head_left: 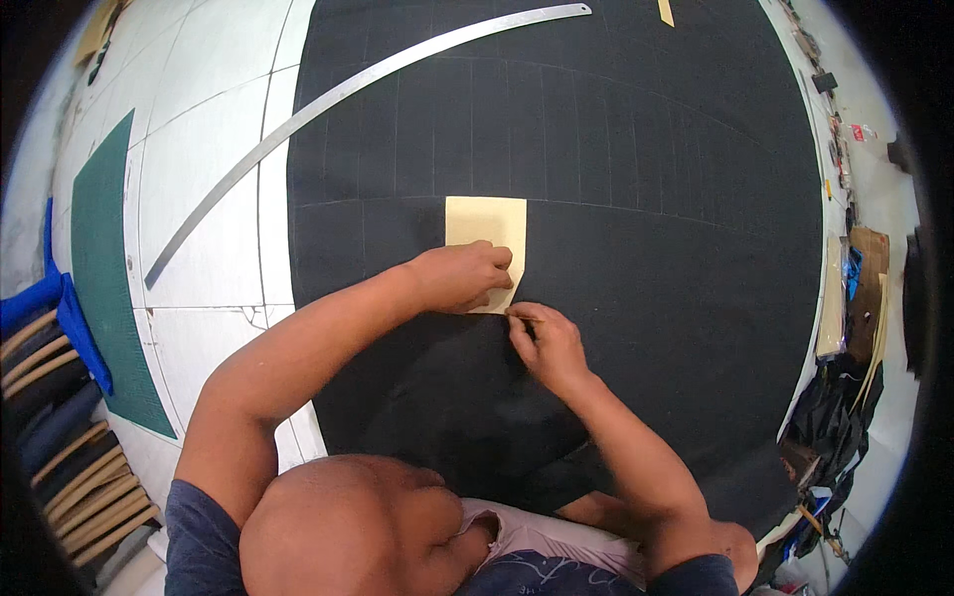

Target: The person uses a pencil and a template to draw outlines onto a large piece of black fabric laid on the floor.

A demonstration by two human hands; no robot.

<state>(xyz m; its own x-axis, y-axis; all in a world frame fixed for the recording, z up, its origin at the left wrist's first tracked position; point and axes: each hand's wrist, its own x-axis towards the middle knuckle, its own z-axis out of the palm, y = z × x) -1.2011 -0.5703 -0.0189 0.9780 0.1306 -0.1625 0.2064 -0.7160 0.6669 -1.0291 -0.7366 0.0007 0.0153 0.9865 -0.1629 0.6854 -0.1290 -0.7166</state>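
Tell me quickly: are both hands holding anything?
Left hand: curled, resting on the tan card; grip unclear.
Right hand: closed on a thin stick, kind unclear.

The left hand [467, 276] hid much of the lower part of the cream rectangular card [485, 219]. The right hand [550, 348] mostly concealed a thin brownish implement [528, 318], too small to identify. Well beyond both hands, the picture's upper edge cut off the broad black fabric [676, 298] and a narrow pale-yellow strip [666, 13].
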